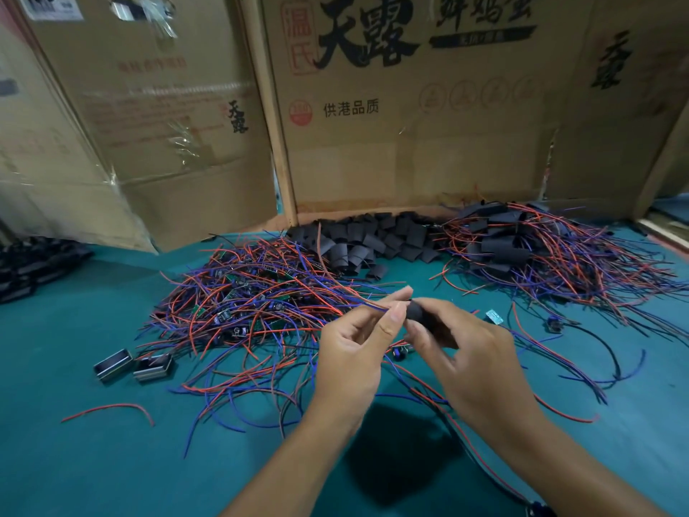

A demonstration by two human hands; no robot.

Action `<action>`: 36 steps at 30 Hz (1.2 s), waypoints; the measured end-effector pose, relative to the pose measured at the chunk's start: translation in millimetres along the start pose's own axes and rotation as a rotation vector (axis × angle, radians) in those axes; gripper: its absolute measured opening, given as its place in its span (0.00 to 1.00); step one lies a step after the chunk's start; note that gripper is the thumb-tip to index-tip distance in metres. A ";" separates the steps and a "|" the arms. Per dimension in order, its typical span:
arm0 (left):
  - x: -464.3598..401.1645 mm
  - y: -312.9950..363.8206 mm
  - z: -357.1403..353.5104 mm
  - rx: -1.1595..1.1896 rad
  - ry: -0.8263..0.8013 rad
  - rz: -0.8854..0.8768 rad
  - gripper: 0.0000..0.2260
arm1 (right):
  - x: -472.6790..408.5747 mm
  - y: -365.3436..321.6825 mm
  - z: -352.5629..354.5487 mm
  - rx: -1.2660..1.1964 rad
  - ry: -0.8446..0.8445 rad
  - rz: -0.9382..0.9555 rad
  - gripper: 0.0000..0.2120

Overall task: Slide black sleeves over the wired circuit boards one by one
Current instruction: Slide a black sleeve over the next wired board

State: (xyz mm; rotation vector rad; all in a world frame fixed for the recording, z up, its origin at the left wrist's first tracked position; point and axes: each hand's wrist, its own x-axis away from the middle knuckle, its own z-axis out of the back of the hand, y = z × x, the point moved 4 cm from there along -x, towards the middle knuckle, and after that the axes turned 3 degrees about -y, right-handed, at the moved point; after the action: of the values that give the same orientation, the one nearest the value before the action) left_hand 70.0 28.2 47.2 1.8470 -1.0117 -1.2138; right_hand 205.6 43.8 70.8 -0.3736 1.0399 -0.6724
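Observation:
My right hand [462, 352] grips a black sleeve [417, 313] above the green table, its fingers curled round it. My left hand [358, 348] pinches red and blue wires [367, 301] that run into the sleeve's left end; the board on them is hidden inside the sleeve or behind my fingers. A tangled heap of wired circuit boards [242, 304] lies to the left of my hands. Loose black sleeves [369, 240] are piled at the back centre. A heap of sleeved boards with wires [540, 251] lies at the back right.
Cardboard boxes [373, 106] wall off the back of the green table [112, 460]. Two small metal housings [132, 365] lie front left. A small blue board [494, 317] and stray wires lie to the right of my hands. Dark parts [30, 266] sit at the far left.

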 end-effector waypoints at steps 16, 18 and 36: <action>-6.1 -9.0 15.0 -0.372 0.010 -0.071 0.07 | -18.4 19.0 3.4 0.282 -0.166 -0.035 0.07; -8.8 -3.9 27.1 -0.609 0.062 -0.159 0.04 | -51.2 40.0 19.8 0.452 -0.200 -0.070 0.12; -10.2 -1.9 32.7 -1.577 0.024 -0.400 0.08 | -203.9 133.9 -136.2 0.491 -0.575 -0.436 0.19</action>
State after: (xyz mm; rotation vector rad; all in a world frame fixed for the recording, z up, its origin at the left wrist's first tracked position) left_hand 37.2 33.8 39.2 0.7211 0.4355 -1.4722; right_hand 61.6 283.1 64.3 -0.3341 0.2236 -1.1002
